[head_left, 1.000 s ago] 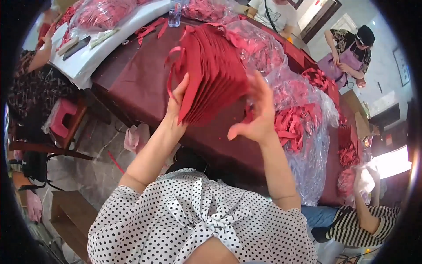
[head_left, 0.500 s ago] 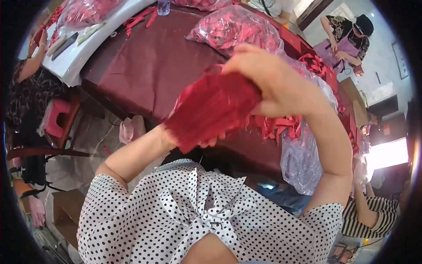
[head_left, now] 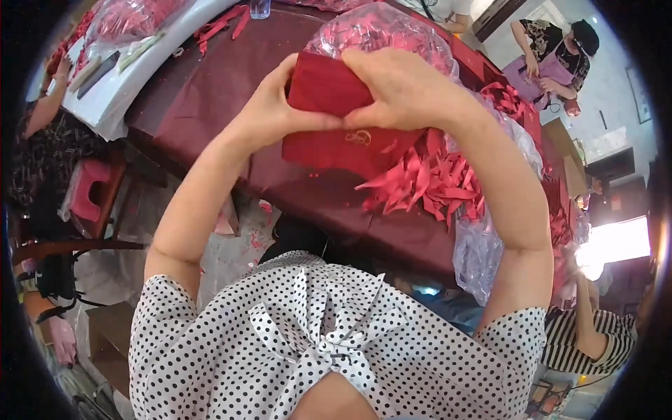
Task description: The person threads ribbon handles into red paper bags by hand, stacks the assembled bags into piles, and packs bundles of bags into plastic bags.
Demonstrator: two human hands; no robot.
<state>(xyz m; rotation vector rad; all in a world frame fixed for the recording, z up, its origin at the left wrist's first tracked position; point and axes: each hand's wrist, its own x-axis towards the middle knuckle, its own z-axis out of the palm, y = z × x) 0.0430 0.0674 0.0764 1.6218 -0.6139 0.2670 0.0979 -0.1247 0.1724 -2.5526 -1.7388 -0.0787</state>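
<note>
Both my hands close round a thick red block (head_left: pixel 327 85), which looks like a stack of flat red pieces; their exact kind does not show. My left hand (head_left: pixel 274 105) grips its left side, thumb across the near face. On the right side my right hand (head_left: pixel 399 87) holds it, with the thumb in front and fingers over the top. Just below my thumbs shows a red surface with a gold emblem (head_left: pixel 358 138); whether it belongs to the same stack I cannot tell. Loose red ribbon pieces (head_left: pixel 437 178) lie heaped beside it on the table.
A clear bag of red ribbon pieces (head_left: pixel 392 31) sits behind my hands on the dark red table cover (head_left: pixel 210 105). Crumpled clear plastic (head_left: pixel 477 252) hangs at the right edge. A glass (head_left: pixel 260 8) stands at the back. Other people work at left and right.
The red stack has moved up and away from me and turned. My left hand has come from beneath it to its left side; both hands now grip it from the sides.
</note>
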